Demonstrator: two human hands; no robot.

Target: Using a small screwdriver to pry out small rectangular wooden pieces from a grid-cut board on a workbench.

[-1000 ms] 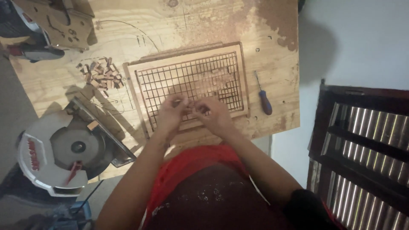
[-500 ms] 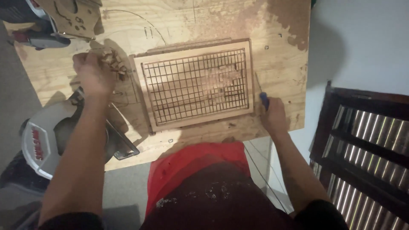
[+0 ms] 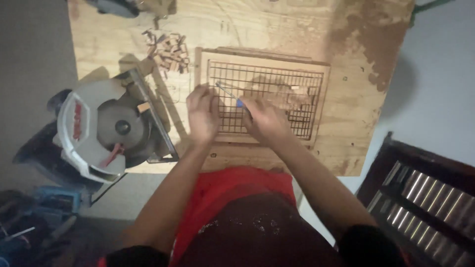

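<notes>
Wooden frame (image 3: 262,57) with wire grid lies flat mid-board; left hand (image 3: 202,111) pinches down at its near-left part as a brace, right hand (image 3: 262,118) grips screwdriver (image 3: 230,94), tip angled there.

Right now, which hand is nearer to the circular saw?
Left. The left hand rests on the grille's near-left edge, just right of the circular saw; the right hand, holding a screwdriver, is farther right.

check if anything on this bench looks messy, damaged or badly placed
The circular saw hangs partly over the plywood board's left edge. Small wood offcuts lie scattered near the top. The board's top right corner has a dark, ragged stained patch. The wire grille frame lies flat.
</notes>
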